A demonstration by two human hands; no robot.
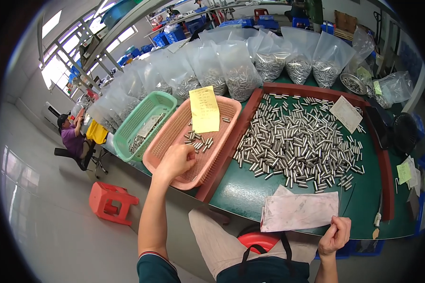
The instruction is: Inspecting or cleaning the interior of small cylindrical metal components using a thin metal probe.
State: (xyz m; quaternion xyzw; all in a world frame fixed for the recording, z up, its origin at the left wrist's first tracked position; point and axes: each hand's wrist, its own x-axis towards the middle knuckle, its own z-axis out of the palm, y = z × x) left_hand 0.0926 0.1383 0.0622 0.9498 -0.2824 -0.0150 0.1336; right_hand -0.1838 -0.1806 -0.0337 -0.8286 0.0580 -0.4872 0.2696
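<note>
My left hand is over the near end of a pink plastic basket. Its fingers are curled closed, and whatever they may hold is hidden. Just beyond it, several short metal pins lie on the basket floor, beside a yellow handwritten paper leaning on the far rim. At the table's front edge, my right hand pinches the lower right corner of a flat, stained, pinkish-white cloth. Past the cloth, a wide heap of shiny metal pins spreads over the green tabletop.
Dark red wooden rails border the heap, with a paper slip on its far right. Left of the pink basket stands a green basket. Filled clear bags line the back. A red stool and a seated person are left.
</note>
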